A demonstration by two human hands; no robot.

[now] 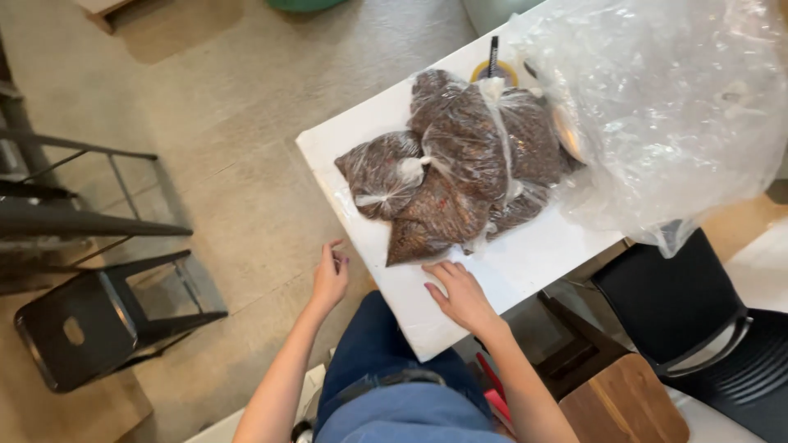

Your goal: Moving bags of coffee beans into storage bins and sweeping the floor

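Here, seen from my own head looking down:
My right hand: my right hand point(460, 294) lies flat on the white desk point(525, 254), palm down, fingers point(443, 271) spread and holding nothing; the fingertips come just beside the lowest bag in the pile, and I cannot tell whether they touch it.
My left hand: my left hand point(330, 277) hangs off the desk's near-left edge, over the floor, fingers loosely curled and empty.
Bags: a heap of clear bags of brown grains point(455, 168) sits on the middle of the desk, each knotted at the top, overlapping one another.
Plastic: a big crumpled clear plastic sheet point(673, 107) billows over the desk's far-right end, touching the heap's right side.
Behind the heap: a yellow-rimmed round thing point(494, 72) with a dark stick standing in it, mostly hidden.
Around: a black stool point(90, 324) on the concrete floor point(246, 123) to my left, a black chair point(698, 320) to my right.
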